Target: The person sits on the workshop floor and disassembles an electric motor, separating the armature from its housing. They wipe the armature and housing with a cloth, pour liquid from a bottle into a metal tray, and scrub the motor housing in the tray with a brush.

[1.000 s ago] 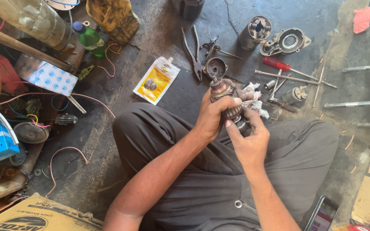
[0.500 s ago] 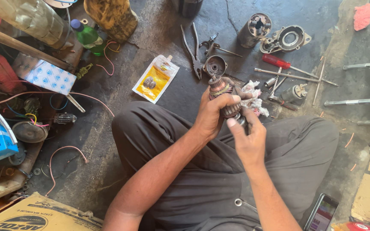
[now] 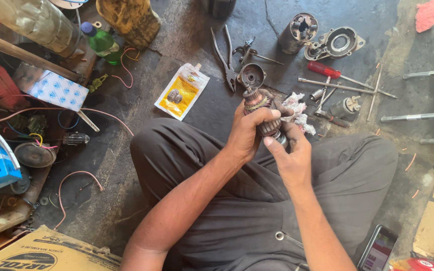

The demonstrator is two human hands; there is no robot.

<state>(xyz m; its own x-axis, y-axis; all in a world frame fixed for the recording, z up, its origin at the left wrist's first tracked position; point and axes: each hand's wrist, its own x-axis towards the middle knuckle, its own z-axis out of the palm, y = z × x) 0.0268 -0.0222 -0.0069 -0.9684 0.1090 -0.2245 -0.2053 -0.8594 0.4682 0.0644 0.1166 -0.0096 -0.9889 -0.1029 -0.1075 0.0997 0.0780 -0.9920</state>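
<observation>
My left hand (image 3: pixel 247 133) is wrapped tight around the motor armature (image 3: pixel 259 113), copper end pointing away from me. My right hand (image 3: pixel 290 155) pinches its lower shaft end, with a white rag (image 3: pixel 297 113) just beyond its fingers. I'd judge a steady left grip matters most, turning the armature slowly. Pliers (image 3: pixel 224 62) lie on the floor beyond the left grip.

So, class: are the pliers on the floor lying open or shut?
Open. The pliers lie flat on the floor, handles spread apart in a V, untouched by either hand.
</observation>
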